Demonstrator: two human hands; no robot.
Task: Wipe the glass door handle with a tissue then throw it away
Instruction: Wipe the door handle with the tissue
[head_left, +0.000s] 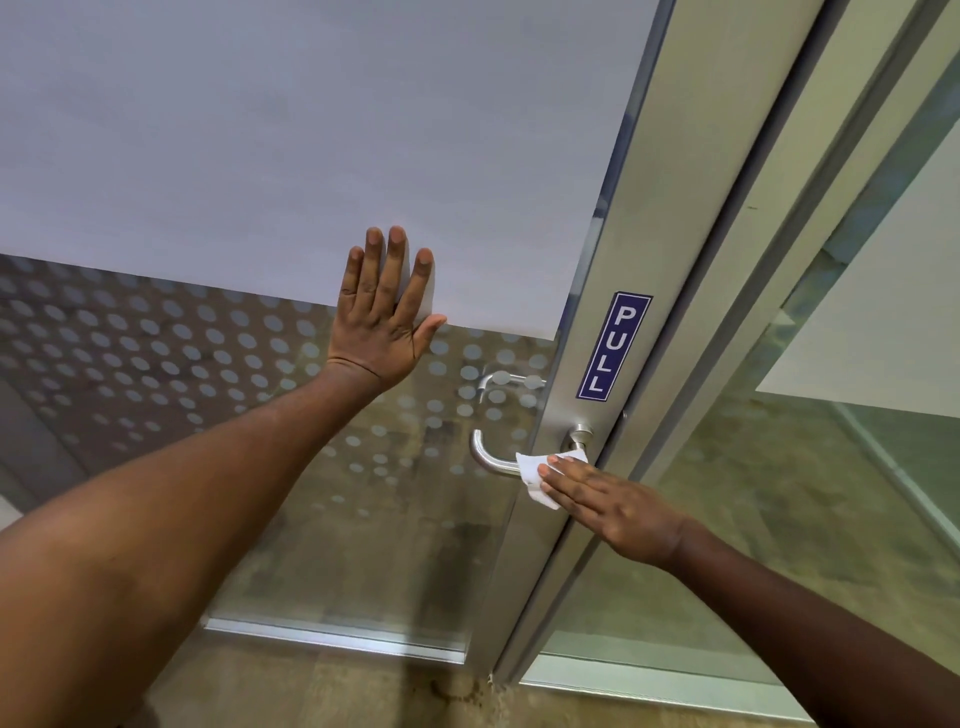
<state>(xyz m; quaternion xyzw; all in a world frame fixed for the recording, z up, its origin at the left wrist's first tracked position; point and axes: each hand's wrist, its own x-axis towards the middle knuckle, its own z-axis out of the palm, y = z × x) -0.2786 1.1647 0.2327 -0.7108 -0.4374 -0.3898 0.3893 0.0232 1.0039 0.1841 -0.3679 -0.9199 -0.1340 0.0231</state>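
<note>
A curved silver lever handle (488, 457) sticks out of the glass door's metal frame (582, 374), below a blue PULL sticker (614, 345). A white tissue (535, 475) lies over the handle's shaft near its base. My right hand (613, 506) presses the tissue against the handle with flat, extended fingers. My left hand (387, 306) rests flat against the glass pane (260, 156), fingers spread, up and to the left of the handle, holding nothing.
The glass carries a frosted upper band and a dotted pattern lower down. A second handle (498, 382) shows through the glass on the far side. A fixed glass panel (831, 415) stands to the right of the frame. Brownish floor (363, 696) lies below.
</note>
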